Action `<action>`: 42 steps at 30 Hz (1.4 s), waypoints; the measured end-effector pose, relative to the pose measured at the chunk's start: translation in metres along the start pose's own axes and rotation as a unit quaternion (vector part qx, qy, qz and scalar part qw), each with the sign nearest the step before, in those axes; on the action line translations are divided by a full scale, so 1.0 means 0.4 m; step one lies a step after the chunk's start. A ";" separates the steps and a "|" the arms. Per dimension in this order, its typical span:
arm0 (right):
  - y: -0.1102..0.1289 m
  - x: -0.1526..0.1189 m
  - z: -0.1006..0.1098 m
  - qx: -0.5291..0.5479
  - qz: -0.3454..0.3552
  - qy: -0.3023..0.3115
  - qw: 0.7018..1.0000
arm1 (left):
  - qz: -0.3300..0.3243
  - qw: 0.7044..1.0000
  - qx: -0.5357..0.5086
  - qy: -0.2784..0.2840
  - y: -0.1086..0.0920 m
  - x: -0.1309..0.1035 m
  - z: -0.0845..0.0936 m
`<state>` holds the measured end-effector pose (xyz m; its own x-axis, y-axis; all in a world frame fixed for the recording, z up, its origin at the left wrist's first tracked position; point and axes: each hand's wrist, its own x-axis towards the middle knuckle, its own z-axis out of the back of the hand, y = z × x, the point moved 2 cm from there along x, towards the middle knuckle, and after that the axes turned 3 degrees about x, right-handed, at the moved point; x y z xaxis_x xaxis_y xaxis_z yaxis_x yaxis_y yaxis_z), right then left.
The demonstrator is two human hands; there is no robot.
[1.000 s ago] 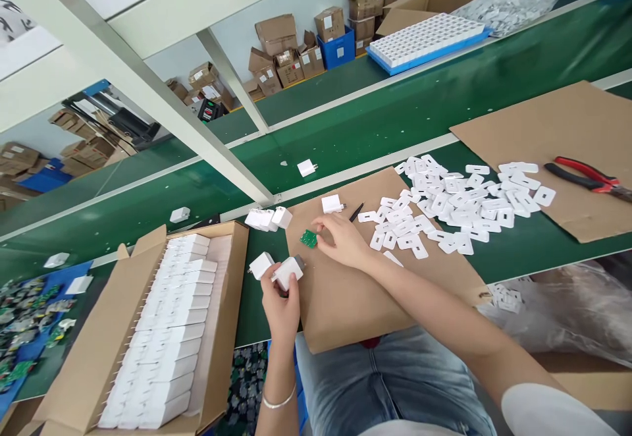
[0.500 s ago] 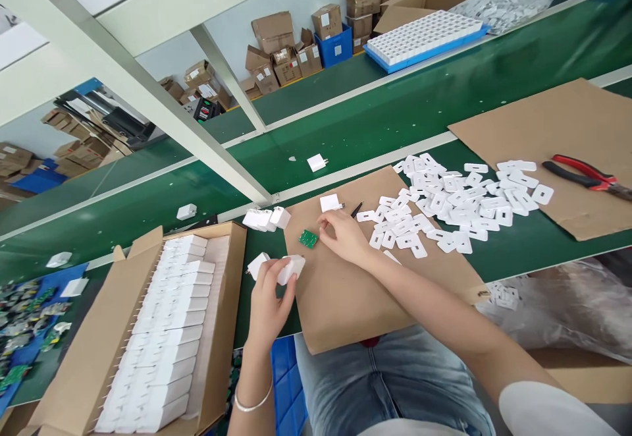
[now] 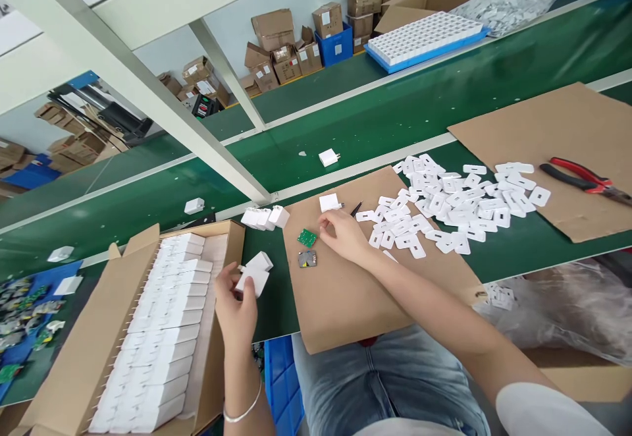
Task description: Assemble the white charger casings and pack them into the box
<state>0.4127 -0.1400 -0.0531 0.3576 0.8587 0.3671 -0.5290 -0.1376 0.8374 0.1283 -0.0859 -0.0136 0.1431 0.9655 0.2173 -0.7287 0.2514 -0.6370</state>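
My left hand (image 3: 237,301) grips a white charger housing (image 3: 253,279) over the green table strip, with another white block (image 3: 261,261) right behind it. On the cardboard sheet (image 3: 355,298), my right hand (image 3: 343,232) has its fingers curled together near a white plug piece (image 3: 330,203); what its fingertips hold, if anything, is too small to make out. Left of that hand lie a green circuit board (image 3: 307,238) and, just below it, a grey component board (image 3: 307,259). Black tweezers (image 3: 356,209) lie beside the right hand.
An open carton (image 3: 230,238) of white housings stands at left, with several white blocks (image 3: 265,218) beyond it. White flat plates (image 3: 459,205) are heaped at right, near red-handled pliers (image 3: 582,176). Chargers (image 3: 328,157) sit on the green belt (image 3: 395,120).
My left hand has moved left and down with a white housing, away from the cardboard sheet. The grey component board now shows below the green board. My right hand has hardly moved.
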 end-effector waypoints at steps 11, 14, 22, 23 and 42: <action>-0.018 -0.008 -0.012 -0.014 -0.012 0.038 0.999 | -0.057 0.998 -0.018 -0.007 0.043 0.015 -0.029; -0.024 -0.010 -0.012 0.001 -0.019 0.036 0.999 | -0.092 0.994 0.052 -0.003 0.028 0.055 -0.057; -0.035 -0.013 -0.013 -0.001 -0.014 0.039 0.999 | -0.083 0.993 0.048 0.073 0.015 0.035 -0.082; -0.038 -0.014 -0.015 -0.003 -0.014 0.039 0.999 | -0.092 0.990 0.054 0.089 0.019 0.027 -0.079; -0.072 -0.059 -0.017 -0.235 0.116 0.068 0.963 | 0.107 0.978 -0.095 -0.150 0.178 -0.638 0.054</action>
<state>0.4142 -0.1527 -0.0886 0.1008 0.8925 0.4397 -0.8838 -0.1226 0.4514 0.0256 -0.3159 -0.0984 -0.2235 0.9413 0.2529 -0.5786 0.0806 -0.8116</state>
